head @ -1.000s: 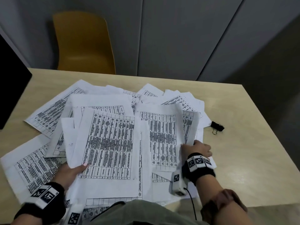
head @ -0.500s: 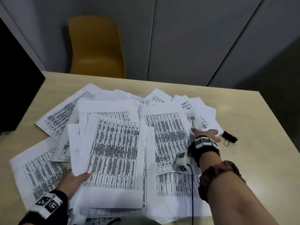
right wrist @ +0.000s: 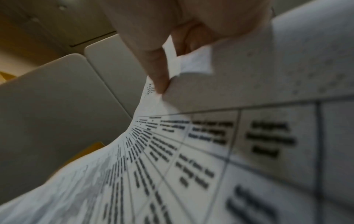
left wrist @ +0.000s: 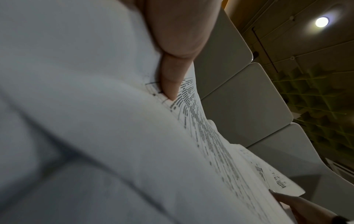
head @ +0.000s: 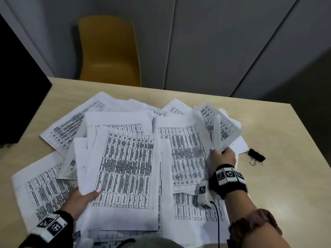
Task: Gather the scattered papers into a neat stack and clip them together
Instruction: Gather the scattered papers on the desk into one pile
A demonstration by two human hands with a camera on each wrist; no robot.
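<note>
Right hand has lifted a few sheets off the spread, pinching them | left hand grips papers; binder clip beside, on beige table; yellow chair, grey panels | wrist views: ceiling light

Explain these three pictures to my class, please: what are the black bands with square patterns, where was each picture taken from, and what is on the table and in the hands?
No machine here: a person works with bare hands. The patterned bands carry small cameras, one on each wrist; a third camera sits on the head.

The head picture looks down on a wooden table covered with scattered papers, all printed tables. A black binder clip lies on the table beside them, untouched.

The left hand holds a bundle of sheets, thumb on top. The right hand pinches a few lifted sheets; they look blurred.

The wrist pictures show each grip close up: left thumb and right fingers on paper.

A yellow chair stands behind.
</note>
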